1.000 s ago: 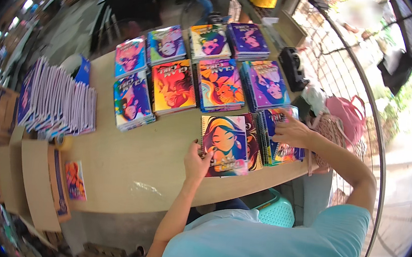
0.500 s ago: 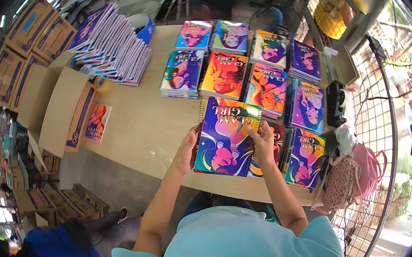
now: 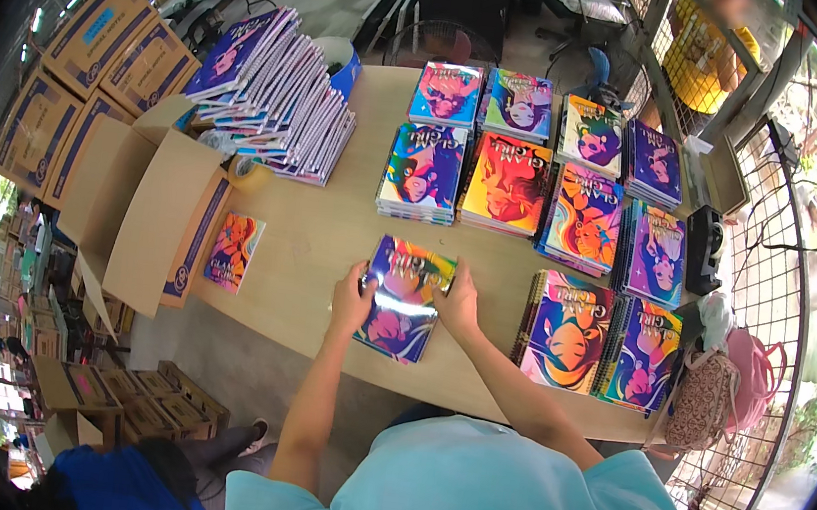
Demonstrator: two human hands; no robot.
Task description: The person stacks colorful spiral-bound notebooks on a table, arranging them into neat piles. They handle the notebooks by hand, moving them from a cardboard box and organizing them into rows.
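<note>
Head view: purple-covered notebook, held.
I log left hand and right hand clamped on opposite sides, over the counter near its front edge, apparently to keep it steady, square.

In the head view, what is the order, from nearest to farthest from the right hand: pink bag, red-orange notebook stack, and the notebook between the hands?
1. Notebook: touching the right hand, on its left.
2. Red-orange notebook stack: farther back on the table.
3. Pink bag: well to the right.
</note>
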